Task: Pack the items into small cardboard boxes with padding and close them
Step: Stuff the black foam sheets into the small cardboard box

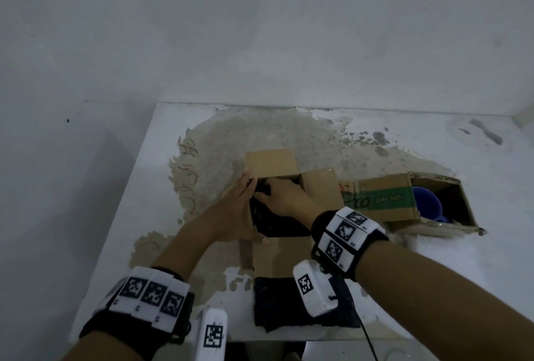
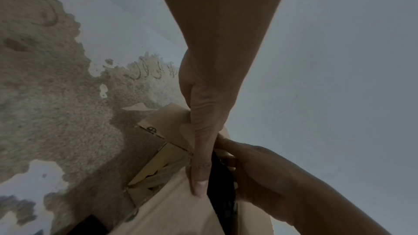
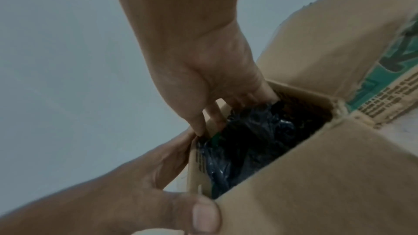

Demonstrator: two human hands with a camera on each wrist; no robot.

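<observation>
A small cardboard box (image 1: 271,163) stands mid-table with its flaps spread open. Crinkled black plastic padding (image 1: 277,225) fills its inside (image 3: 248,140). My left hand (image 1: 234,210) holds the box's left wall, fingers along the outside and thumb (image 2: 199,167) at the near corner. My right hand (image 1: 286,196) reaches in from above, its fingers curled down into the padding at the far left corner (image 3: 226,96); the fingertips are hidden. Whatever lies under the padding is hidden.
A second sheet of black padding (image 1: 283,303) lies at the table's near edge. To the right, an open carton with a green printed band (image 1: 384,196) holds a blue cup (image 1: 427,202). The worn white table (image 1: 462,274) meets walls behind and on the left.
</observation>
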